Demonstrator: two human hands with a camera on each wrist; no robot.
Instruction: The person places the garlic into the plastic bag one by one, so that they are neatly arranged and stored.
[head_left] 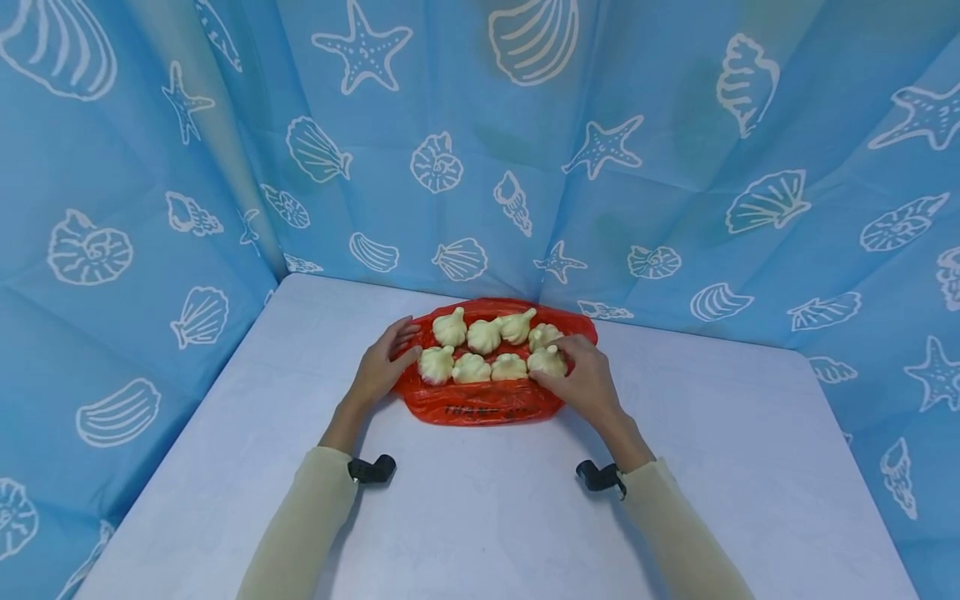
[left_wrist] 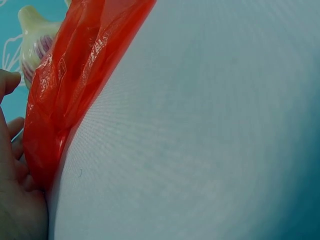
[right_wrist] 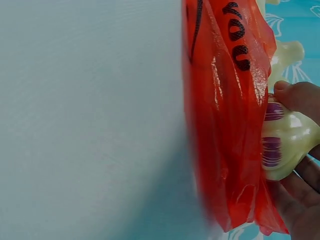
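Several garlic bulbs (head_left: 483, 336), pale with purple patches, sit in two rows on a red plastic bag (head_left: 480, 408) whose front edge folds up against them. My right hand (head_left: 588, 379) holds the front-right garlic bulb (right_wrist: 287, 145) between thumb and fingers, and the bulb still sits within the bag's rim. At the bag's left end, my left hand (head_left: 378, 362) rests against the red plastic, its fingers loosely extended and its thumb close to the front-left bulb (head_left: 436, 365). Part of the left hand is cut off in its wrist view.
A white tabletop (head_left: 480, 508) lies under the bag. Blue curtains (head_left: 465, 150) with white shell and starfish prints hang behind the table and at its left. Each wrist wears a small black camera (head_left: 372, 470).
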